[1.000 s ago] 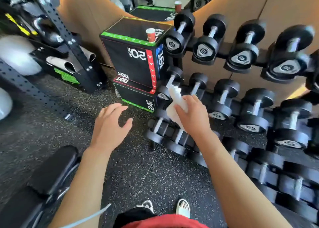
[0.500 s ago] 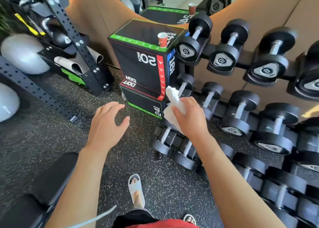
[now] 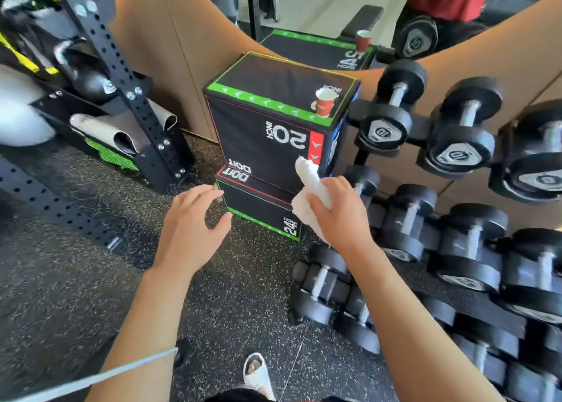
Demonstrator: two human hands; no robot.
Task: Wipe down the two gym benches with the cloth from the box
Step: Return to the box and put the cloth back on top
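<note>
As seen from the head camera, which looks down over both forearms toward a corner of a gym floor:

Right hand: the right hand (image 3: 336, 211) grips a white cloth (image 3: 310, 188), with fingers curled round its middle; it is held in the air in front of the box.

Cloth: crumpled; one end sticks up above the fingers and overlaps the red stripe of the box, the other end hangs below the palm toward the wrist.

Left hand: the left hand (image 3: 190, 229) holds nothing; fingers loosely spread and slightly bent, palm down, thumb pointing toward the right hand. It hovers above the floor, level with the right hand and apart from the cloth, with a clear gap between the two.

Box: a black padded box (image 3: 273, 121) with green edging stands on the floor against the wall, directly beyond both hands; a lower black step of it juts out beneath, just past the left fingertips.

Cup: a red paper cup (image 3: 325, 103) stands upright on the top of the box, near its right front corner.

Dumbbells: rows of black dumbbells (image 3: 456, 140) fill a rack to the right of the box and of the right arm.

Frame: a black perforated steel frame (image 3: 121, 76) rises at left.

Floor: dark speckled rubber floor (image 3: 76, 280); a sandalled foot (image 3: 257, 374) shows at the bottom edge.

Mirror: above the box, a mirror (image 3: 334, 3) reflects a black bench (image 3: 362, 21); whether it is one of the task's two cannot be told.
</note>
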